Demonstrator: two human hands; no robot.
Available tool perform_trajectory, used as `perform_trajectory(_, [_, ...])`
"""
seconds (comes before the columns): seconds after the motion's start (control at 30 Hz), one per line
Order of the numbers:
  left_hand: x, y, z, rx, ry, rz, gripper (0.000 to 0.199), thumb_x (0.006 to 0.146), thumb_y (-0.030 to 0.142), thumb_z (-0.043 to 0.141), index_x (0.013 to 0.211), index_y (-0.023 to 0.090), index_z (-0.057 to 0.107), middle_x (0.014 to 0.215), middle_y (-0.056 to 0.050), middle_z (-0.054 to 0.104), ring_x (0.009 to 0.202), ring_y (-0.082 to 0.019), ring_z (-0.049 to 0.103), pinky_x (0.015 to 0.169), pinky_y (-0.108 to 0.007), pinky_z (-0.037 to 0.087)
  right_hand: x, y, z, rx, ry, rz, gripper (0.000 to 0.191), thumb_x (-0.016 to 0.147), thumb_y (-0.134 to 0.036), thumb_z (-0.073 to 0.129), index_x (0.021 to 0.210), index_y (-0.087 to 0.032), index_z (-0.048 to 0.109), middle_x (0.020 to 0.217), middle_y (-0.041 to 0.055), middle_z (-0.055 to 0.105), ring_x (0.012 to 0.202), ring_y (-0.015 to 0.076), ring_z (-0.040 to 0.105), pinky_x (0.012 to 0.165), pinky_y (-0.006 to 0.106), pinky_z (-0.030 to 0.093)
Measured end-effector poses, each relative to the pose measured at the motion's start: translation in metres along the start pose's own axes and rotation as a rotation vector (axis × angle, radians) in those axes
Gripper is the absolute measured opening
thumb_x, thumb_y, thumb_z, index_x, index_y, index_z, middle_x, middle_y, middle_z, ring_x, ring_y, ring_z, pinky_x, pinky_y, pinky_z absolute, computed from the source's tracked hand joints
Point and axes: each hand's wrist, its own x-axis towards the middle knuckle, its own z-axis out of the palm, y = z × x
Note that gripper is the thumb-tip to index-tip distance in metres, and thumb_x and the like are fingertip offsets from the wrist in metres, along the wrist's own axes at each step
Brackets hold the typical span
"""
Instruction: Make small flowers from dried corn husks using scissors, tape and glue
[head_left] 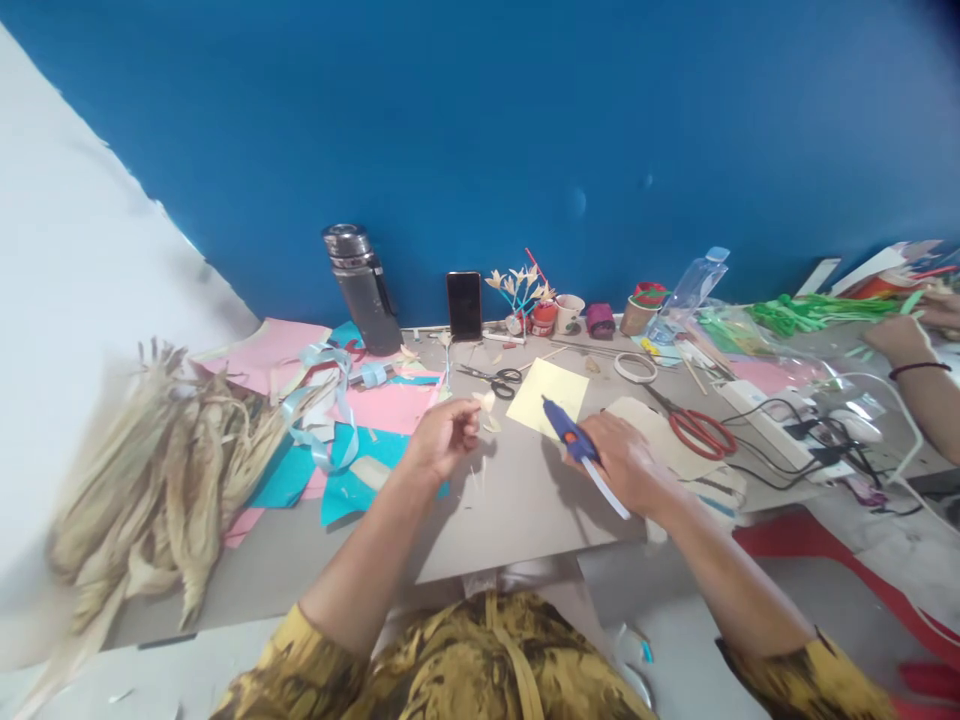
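My right hand (619, 460) is wrapped round a blue glue gun (568, 428), its nozzle pointing up and left over a pale yellow paper square (551, 392). A whitish glue stick (609, 492) juts from the gun's rear. To the left, my left hand (444, 440) is closed in a pinch, with a small cream petal-like piece (486, 402) at its fingertips. Black-handled scissors (501, 380) lie just beyond that hand. Several cream flowers on blue stems (519, 288) stand at the back by the wall.
Dried corn husks (176, 480) cover the left end, beside pink and blue sheets (360, 455). A dark flask (364, 295) and an upright phone (464, 305) stand behind. Red-handled scissors (701, 432), a power strip (787, 430) and cables lie right. Another person's hand (900, 340) holds green strips.
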Motion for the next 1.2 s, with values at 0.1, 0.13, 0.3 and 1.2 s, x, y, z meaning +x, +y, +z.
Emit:
perform_trajectory(0.1, [-0.011,0.011,-0.016,-0.017,0.030,0.040,0.020,0.056,0.017,0.074,0.063,0.015,0.055,0.055,0.004,0.047,0.046,-0.005,0.040,0.042,-0.018,0.032,0.008,0.009,0.003,-0.141,-0.063,0.099,0.015,0.090,-0.029,0.057,0.098,-0.017,0.060,0.092,0.0111,0.063,0.088,0.0268,0.054,0.075,0.035,0.036])
perform_trajectory(0.13, [-0.015,0.014,-0.023,-0.006,0.044,0.060,0.020,0.056,0.017,0.075,0.063,0.015,0.056,0.055,0.004,0.048,0.047,-0.006,0.041,0.043,-0.019,0.033,0.010,0.013,0.004,-0.158,-0.088,0.118,0.017,0.088,-0.027,0.059,0.101,-0.016,0.061,0.095,0.0118,0.063,0.090,0.0276,0.054,0.076,0.035,0.037])
perform_trajectory(0.3, [-0.039,0.011,-0.053,0.073,0.117,0.170,0.020,0.057,0.019,0.077,0.064,0.015,0.060,0.055,0.003,0.049,0.050,-0.007,0.043,0.044,-0.020,0.035,0.009,0.006,0.005,-0.155,-0.079,0.135,0.031,0.085,-0.020,0.063,0.115,-0.018,0.064,0.118,0.0154,0.063,0.108,0.0323,0.053,0.087,0.040,0.038])
perform_trajectory(1.2, [-0.049,-0.019,-0.051,0.268,0.081,0.228,0.022,0.065,0.033,0.076,0.067,0.016,0.063,0.067,-0.003,0.063,0.063,-0.012,0.061,0.055,-0.020,0.045,0.032,-0.098,0.023,0.920,-0.040,0.294,0.015,0.081,-0.031,0.069,0.089,-0.018,0.072,0.074,0.0013,0.070,0.063,0.0153,0.061,0.060,0.026,0.047])
